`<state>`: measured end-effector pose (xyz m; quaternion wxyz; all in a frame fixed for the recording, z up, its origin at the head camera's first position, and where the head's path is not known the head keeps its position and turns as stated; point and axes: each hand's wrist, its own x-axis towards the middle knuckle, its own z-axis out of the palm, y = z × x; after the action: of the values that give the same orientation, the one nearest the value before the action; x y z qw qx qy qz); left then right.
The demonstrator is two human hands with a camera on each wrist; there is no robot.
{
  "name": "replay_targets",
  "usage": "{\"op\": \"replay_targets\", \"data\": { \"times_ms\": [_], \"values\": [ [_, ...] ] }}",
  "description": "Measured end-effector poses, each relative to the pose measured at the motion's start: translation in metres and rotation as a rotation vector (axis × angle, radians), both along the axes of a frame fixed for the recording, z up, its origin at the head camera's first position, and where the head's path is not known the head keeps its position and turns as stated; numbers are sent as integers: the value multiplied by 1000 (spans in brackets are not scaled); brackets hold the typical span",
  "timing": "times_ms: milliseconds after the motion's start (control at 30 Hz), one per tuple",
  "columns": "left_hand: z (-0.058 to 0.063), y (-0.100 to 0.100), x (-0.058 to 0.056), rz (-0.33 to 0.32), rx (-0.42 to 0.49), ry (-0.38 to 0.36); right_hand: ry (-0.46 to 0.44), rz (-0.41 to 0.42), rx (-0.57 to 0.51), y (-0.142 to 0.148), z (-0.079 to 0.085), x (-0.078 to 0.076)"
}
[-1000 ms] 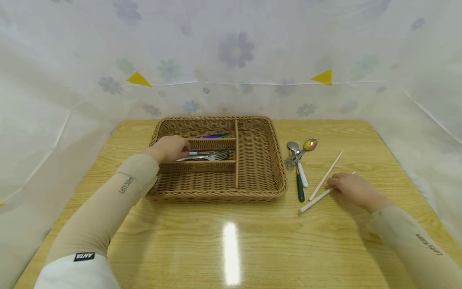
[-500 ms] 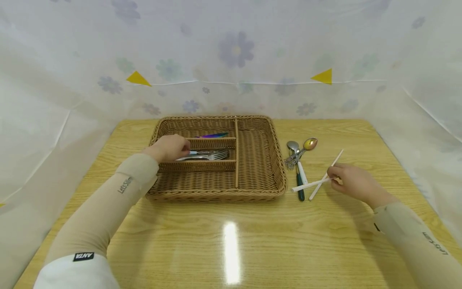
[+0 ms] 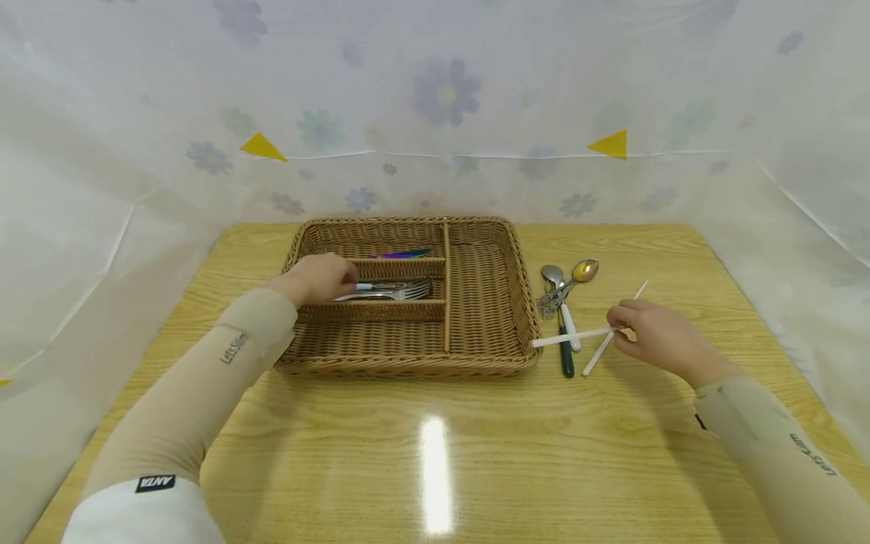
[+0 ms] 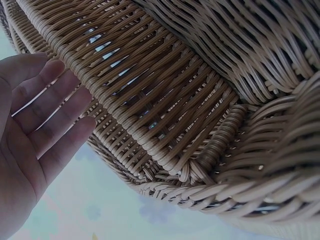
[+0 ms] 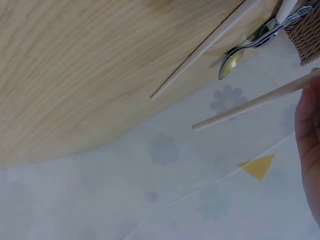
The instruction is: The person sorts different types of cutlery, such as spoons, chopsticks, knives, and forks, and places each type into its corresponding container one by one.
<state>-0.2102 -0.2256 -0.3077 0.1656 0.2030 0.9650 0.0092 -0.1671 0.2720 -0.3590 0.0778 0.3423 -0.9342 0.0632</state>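
My right hand pinches a pale chopstick between thumb and fingers, raised and pointing left toward the wicker basket. Its thinner end shows in the right wrist view as a held chopstick. A second chopstick lies slanted on the table beneath that hand. My left hand is over the left side of the basket; in the left wrist view its fingers are nearly straight beside a woven divider. Several forks lie in the middle compartment, close to the left fingertips.
Right of the basket a silver spoon, a gold-bowled spoon and a fork lie crossed, with white and dark green handles. Purple-blue cutlery sits in the back compartment. A flowered curtain surrounds the table.
My right hand has lifted one chopstick off the table and moved slightly left, swinging its left end up toward the basket. The left hand has stayed in place.
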Motion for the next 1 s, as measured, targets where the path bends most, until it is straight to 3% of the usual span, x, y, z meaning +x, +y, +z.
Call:
{"op": "replay_targets", "data": {
  "times_ms": [233, 667, 800, 1000],
  "values": [
    [1, 0, 2, 13, 12, -5, 27, 7, -3, -22, 14, 0],
    [11, 3, 1, 19, 65, 41, 135, 157, -24, -90, 36, -6],
    [15, 11, 5, 0, 87, 48, 150, 185, -8, -113, 37, -8],
    [19, 33, 16, -78, 128, 71, 149, 191, -6, -148, 38, -12]
  ]
}}
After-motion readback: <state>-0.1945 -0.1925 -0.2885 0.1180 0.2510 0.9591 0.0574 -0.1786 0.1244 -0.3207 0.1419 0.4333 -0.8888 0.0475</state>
